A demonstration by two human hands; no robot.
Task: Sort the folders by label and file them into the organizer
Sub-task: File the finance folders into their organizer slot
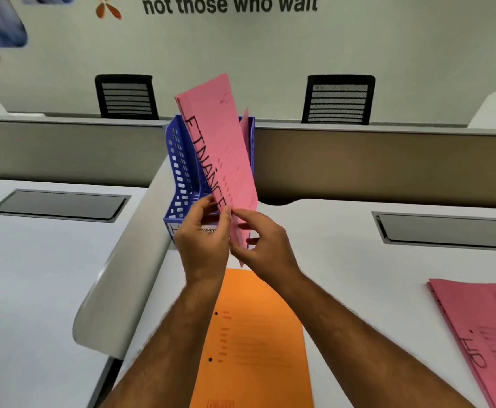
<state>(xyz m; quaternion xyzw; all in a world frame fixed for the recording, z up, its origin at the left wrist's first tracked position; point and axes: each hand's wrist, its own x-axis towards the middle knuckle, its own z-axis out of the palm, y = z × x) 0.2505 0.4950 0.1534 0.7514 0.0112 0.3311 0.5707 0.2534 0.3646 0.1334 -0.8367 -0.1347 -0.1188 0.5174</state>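
Pink folder [220, 148], thin card, hand-lettered "FINANCE" in black marker, held upright and tilted over the blue organizer [182, 175]. Its lower edge is pinched between both hands: left hand [202, 240] grips the near-left side, right hand [265, 245] grips the lower right corner. The folder hides most of the organizer's interior; which compartment it sits over cannot be told. Organizer is perforated plastic; a front label is partly covered by the left hand and unreadable. An orange folder [252, 343] lies flat on the white desk [358, 248] beneath the forearms. A pink stack [482, 334] marked "HR" lies right, cut off by the frame edge.
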